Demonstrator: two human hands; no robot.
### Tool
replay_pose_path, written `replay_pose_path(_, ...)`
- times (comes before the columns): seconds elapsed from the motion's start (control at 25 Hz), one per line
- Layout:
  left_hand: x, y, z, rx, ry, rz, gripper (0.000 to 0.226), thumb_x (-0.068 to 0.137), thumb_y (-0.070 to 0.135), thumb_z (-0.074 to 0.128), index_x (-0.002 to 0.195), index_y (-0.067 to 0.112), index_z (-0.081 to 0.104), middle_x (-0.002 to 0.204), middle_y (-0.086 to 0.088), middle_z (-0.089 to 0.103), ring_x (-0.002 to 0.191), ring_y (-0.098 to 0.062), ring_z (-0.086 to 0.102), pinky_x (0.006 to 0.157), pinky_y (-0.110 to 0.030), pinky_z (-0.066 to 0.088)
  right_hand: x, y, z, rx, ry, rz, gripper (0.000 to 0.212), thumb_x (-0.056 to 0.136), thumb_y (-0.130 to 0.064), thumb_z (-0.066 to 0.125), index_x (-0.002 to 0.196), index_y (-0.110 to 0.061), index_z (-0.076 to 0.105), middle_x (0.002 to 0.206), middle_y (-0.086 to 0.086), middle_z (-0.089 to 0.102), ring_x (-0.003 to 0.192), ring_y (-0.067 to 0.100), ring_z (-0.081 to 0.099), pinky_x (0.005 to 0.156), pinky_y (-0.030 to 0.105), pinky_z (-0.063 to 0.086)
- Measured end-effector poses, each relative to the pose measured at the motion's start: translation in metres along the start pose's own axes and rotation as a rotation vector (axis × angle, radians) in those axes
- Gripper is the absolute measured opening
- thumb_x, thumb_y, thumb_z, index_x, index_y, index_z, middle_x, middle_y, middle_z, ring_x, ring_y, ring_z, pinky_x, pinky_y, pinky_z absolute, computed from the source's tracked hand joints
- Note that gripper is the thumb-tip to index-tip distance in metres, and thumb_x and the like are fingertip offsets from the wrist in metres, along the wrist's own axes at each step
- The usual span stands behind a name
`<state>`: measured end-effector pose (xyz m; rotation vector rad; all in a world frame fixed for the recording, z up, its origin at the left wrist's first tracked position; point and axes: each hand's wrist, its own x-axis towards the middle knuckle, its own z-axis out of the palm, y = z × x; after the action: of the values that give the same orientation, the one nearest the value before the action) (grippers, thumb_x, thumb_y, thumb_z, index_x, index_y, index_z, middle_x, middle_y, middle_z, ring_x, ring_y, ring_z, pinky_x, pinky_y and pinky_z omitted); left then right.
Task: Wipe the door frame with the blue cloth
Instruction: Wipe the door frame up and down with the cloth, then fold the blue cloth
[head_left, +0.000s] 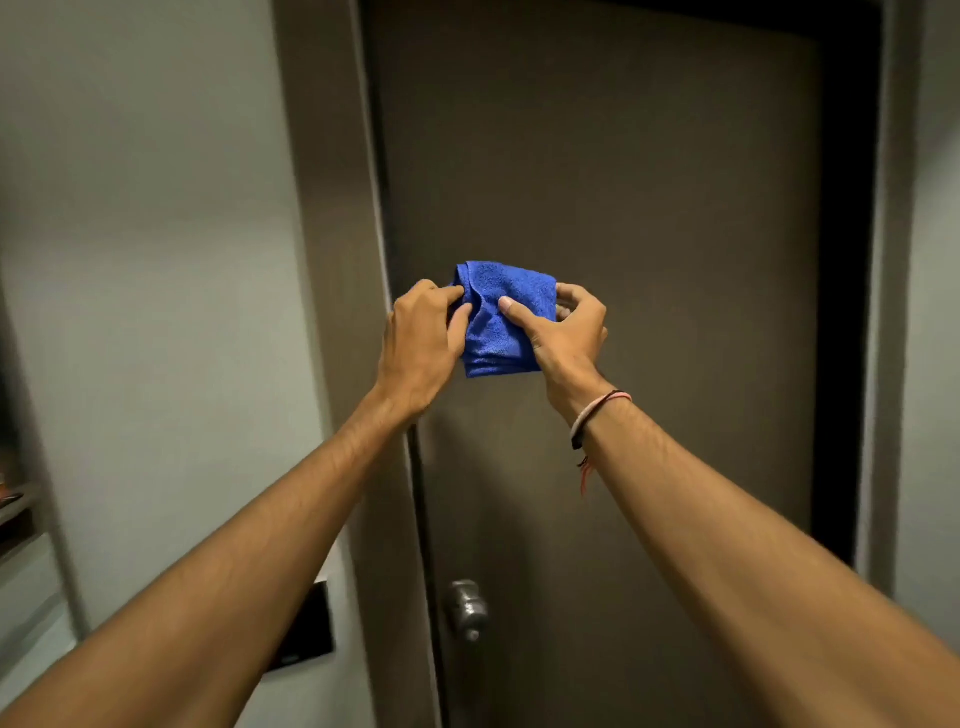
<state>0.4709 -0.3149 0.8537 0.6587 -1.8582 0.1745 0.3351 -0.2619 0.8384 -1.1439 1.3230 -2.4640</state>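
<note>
A folded blue cloth is held up in front of a closed dark brown door. My left hand pinches the cloth's left edge. My right hand grips its right side, thumb on the front and fingers behind. The brown door frame runs up the left of the door, just left of my left hand. The frame's right side stands at the far right. The cloth hangs in the air; whether it touches the door cannot be told.
A silver door knob sits low on the door's left side. A black wall plate is on the pale wall left of the frame. A shelf edge shows at the far left.
</note>
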Motion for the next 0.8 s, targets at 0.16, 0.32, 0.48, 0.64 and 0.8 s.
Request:
replay_pose_path(0.16,-0.023,0.088,0.07,-0.517,-0.152,-0.17,0.044,0.095,0.051,0.064,0.114,0.012,0.068,0.111,0.003,0.069,0.101,-0.012,0.069,0.088,-0.022,0.056,0.017,0.003,-0.115,-0.045,0.054,-0.014,0.052,0.066,-0.02,0.094,0.107,-0.007,0.064,0.094,0.003,0.076,0.085,0.015,0.076,0.078,0.032,0.064)
replay_pose_path(0.32,-0.05,0.172,0.153,-0.725,-0.348,-0.192,0.044,0.083,0.047,0.079,0.111,0.018,0.062,0.12,0.004,0.067,0.106,-0.013,0.07,0.09,-0.025,0.058,0.024,0.011,-0.247,-0.175,0.155,0.004,0.051,0.069,-0.02,0.093,0.107,-0.005,0.063,0.09,0.003,0.075,0.077,0.01,0.075,0.069,0.025,0.061)
replay_pose_path(0.48,-0.102,0.262,0.251,-0.909,-0.604,-0.194,0.021,0.077,0.034,0.081,0.087,0.028,0.063,0.105,-0.009,0.077,0.097,-0.019,0.076,0.094,-0.049,0.061,0.017,0.031,-0.404,-0.312,0.296,0.128,0.042,0.072,-0.021,0.092,0.101,-0.011,0.063,0.094,0.009,0.076,0.083,0.019,0.076,0.075,0.03,0.064)
replay_pose_path(0.64,-0.18,0.34,0.338,-0.967,-0.799,-0.269,0.018,0.08,0.025,0.081,0.082,0.028,0.063,0.09,-0.011,0.075,0.087,-0.022,0.074,0.088,-0.046,0.063,-0.008,0.068,-0.534,-0.479,0.413,0.341,0.038,0.072,-0.026,0.091,0.096,-0.018,0.063,0.096,0.007,0.075,0.087,0.018,0.075,0.075,0.028,0.062)
replay_pose_path(0.8,-0.292,0.395,0.43,-0.942,-1.033,-0.426,0.019,0.084,0.016,0.082,0.086,0.019,0.064,0.081,-0.019,0.071,0.078,-0.026,0.071,0.079,-0.038,0.065,-0.053,0.142,-0.652,-0.628,0.507,0.606,0.031,0.074,-0.021,0.079,0.104,-0.016,0.073,0.098,0.006,0.077,0.093,0.02,0.074,0.081,0.032,0.061)
